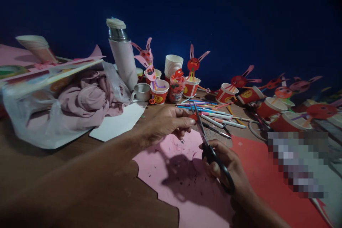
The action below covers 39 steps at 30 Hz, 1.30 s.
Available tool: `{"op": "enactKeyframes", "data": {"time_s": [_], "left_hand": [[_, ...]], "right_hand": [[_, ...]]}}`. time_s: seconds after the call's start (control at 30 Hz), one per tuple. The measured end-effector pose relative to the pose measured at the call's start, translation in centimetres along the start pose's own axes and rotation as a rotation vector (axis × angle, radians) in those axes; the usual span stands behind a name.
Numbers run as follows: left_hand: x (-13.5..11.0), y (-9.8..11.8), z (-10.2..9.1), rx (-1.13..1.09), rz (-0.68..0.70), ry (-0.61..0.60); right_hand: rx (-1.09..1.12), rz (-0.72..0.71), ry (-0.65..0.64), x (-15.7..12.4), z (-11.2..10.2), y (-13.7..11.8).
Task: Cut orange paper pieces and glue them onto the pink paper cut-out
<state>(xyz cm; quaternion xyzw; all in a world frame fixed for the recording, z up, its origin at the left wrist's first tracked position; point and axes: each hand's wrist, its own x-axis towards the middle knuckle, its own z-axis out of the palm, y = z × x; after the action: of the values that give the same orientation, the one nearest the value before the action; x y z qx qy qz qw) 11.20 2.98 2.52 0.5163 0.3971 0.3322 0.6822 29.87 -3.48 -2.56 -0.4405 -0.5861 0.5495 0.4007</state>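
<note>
My left hand [171, 123] pinches a small piece of red paper [193, 117] between thumb and fingers. In my right hand [226, 160] are black-handled scissors [204, 139], my fingers around the handles. The blades point up and away from me, right beside the red piece; whether they touch it I cannot tell. Below both hands lies a sheet of pink paper [165, 174] with cut edges and small dark scraps on it. A sheet of red paper [267, 185] lies to the right, partly behind my right forearm.
Markers [216, 112] lie loose behind my hands. Red paper cups [159, 92] with rabbit-eared paper figures line the back. At left stand a thermos [123, 60], a metal mug [141, 92] and a plastic bag [45, 128] with pink cloth [91, 96]. Stacked white cups [173, 65] stand centrally.
</note>
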Motion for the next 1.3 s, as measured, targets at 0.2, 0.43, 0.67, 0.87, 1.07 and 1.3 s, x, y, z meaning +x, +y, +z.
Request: {"op": "enactKeyframes", "data": {"time_s": [0.2,0.43,0.67,0.87,1.07,1.3], "left_hand": [[0.3,-0.6,0.5,-0.077,0.051,0.046],[0.4,-0.5,0.5,-0.024,0.081,0.069],[0.1,-0.3,-0.2,0.127,0.095,0.063],[0.2,-0.6,-0.6,0.212,0.096,0.046],[0.3,-0.6,-0.5,0.158,0.088,0.028],[0.1,-0.1,0.1,0.041,0.055,0.019]], "right_hand": [[-0.031,-0.03,-0.009,-0.1,-0.2,0.2],[-0.015,-0.036,-0.022,0.1,0.0,-0.1],[-0.08,-0.046,-0.046,0.1,0.0,-0.2],[-0.072,-0.069,-0.04,0.2,0.2,-0.2],[-0.068,-0.082,-0.047,0.3,0.2,-0.5],[-0.087,-0.12,-0.043,0.3,0.3,-0.5]]}}
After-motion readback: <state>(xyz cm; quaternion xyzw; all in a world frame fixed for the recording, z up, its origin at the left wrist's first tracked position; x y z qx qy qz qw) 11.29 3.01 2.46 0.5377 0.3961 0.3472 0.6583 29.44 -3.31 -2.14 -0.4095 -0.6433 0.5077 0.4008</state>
